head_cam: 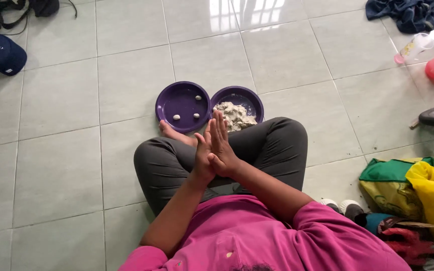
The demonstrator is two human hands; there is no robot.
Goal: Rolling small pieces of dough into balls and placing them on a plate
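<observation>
Rolling step, I'd judge: left hand [203,155] and right hand [221,145] pressed flat palm-to-palm at frame centre – contents hidden. Dough [234,115] in right plate [253,98]; three balls [176,117] in left plate [169,98]. Next – set ball down gently.

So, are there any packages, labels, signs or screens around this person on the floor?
No signs, labels or screens show.
Bags: right of the person's knee, soft green and yellow sacks, crumpled; any print is too small to tell.
Clear plastic cup: upper right on the tiles, lying tilted, with a pink rim.
Both hands are pressed palm to palm, holding no package.
</observation>
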